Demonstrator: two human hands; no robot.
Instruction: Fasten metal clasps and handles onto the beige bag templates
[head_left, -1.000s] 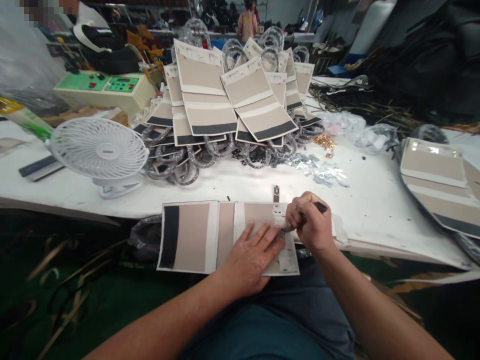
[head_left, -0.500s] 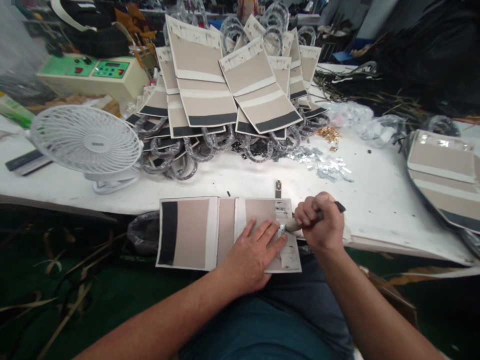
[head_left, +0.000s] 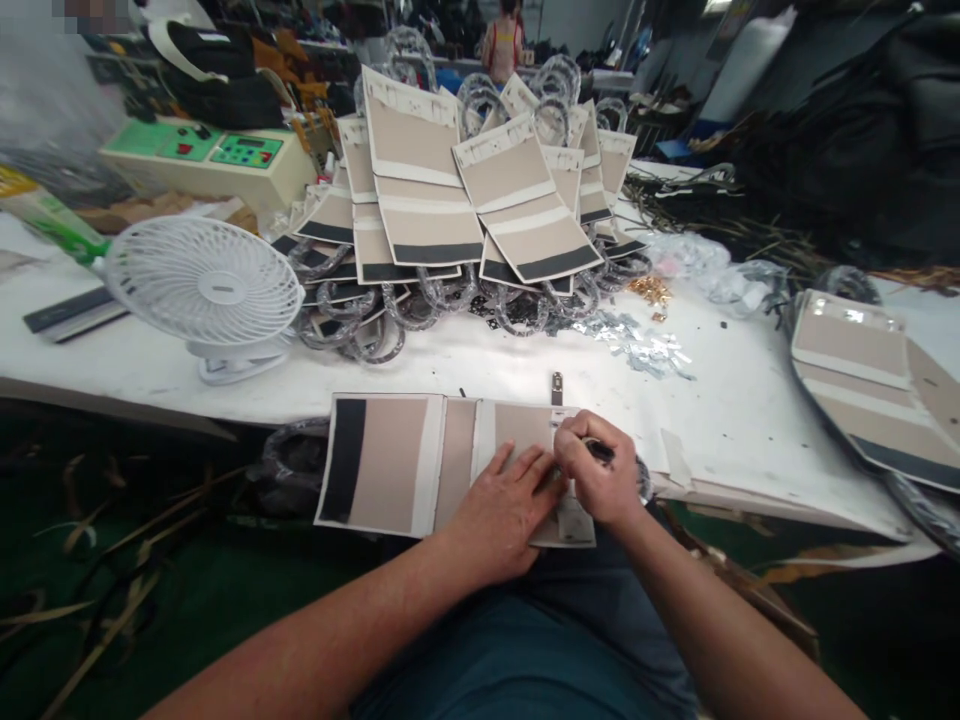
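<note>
A beige bag panel [head_left: 394,465] with white strips and a black band lies across the table edge and my lap. My left hand [head_left: 510,510] rests flat on its right part, fingers spread. My right hand [head_left: 604,470] is wrapped round a hand tool [head_left: 600,450] over the panel's right end, close to the left fingertips. Only the tool's dark end shows; its tip is hidden under the hand. A small metal strap end [head_left: 557,385] sticks out beyond the panel's far edge. A plastic-wrapped handle [head_left: 643,480] shows just right of the right hand.
Behind stands a heap of similar panels [head_left: 420,210] with wrapped handles. A white fan [head_left: 202,285] is at left, before a green-topped machine [head_left: 202,155]. Loose metal plates [head_left: 645,345] and gold-coloured pieces [head_left: 652,292] lie right of the heap. Another panel [head_left: 851,370] is far right.
My right hand has moved left and turned over the panel, bringing the tool more upright and hiding its tip. My left hand stays flat in place. The camera view has shifted slightly.
</note>
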